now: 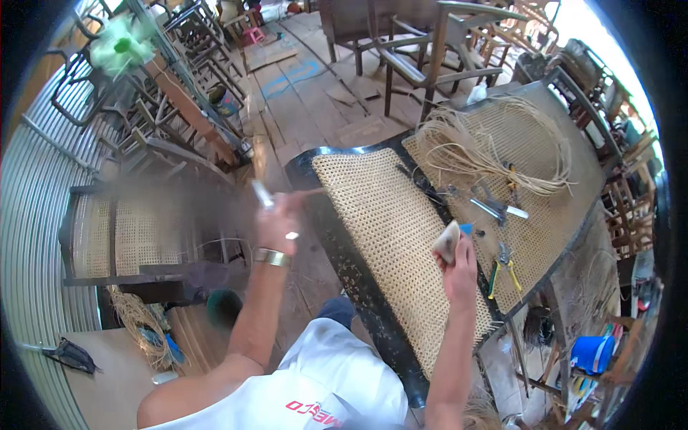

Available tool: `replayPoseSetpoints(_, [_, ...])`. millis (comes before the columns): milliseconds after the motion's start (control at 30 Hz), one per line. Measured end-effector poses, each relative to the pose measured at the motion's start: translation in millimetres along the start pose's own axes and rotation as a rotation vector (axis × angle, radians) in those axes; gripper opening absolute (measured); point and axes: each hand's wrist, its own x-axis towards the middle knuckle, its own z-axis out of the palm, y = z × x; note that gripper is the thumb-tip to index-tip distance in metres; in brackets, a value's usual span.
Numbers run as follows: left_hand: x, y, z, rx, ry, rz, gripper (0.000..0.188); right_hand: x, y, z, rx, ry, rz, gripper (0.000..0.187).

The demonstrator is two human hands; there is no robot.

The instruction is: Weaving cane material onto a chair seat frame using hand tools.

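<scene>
A panel of woven cane [387, 215] in a dark wooden frame [344, 276] lies slanting before me. My left hand [278, 223], blurred by motion, is raised beside the frame's left edge. Its fingers are closed around a tool with a pale silvery end [262, 194]; the blur hides its kind. A thin brown length sticks out from this hand toward the cane. Over the panel's right edge, my right hand [461, 269] is closed on a whitish wedge-shaped piece [447, 241]. Something blue [466, 229] shows just behind that piece.
On a second cane panel [573, 154] to the right lie a coil of cane strands [494, 147], yellow-handled pliers [505, 272] and several small tools. Wooden chairs [430, 64] stand beyond on the plank floor [315, 93]. A blurred green fan [122, 46] is at upper left.
</scene>
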Motion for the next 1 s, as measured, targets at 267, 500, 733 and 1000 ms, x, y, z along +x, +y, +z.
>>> replayPoseSetpoints(267, [-320, -49, 128, 0.18, -1.691, -0.684, 0.005, -232, 6, -98, 0.188, 0.251, -0.208, 0.042])
replayPoseSetpoints(500, [-400, -114, 100, 0.602, -1.752, -0.045, 0.002, -374, 1, -108, -0.039, 0.757, -0.502, 0.042])
replayPoseSetpoints(733, [-446, -134, 90, 0.435, -1.818, -0.265, 0.006, -404, 14, -78, -0.303, 1.012, -0.695, 0.039])
replayPoseSetpoints(1000, [-408, -129, 92, 0.531, -1.802, -0.537, 0.011, -382, 20, -57, 0.138, 0.994, -0.589, 0.032])
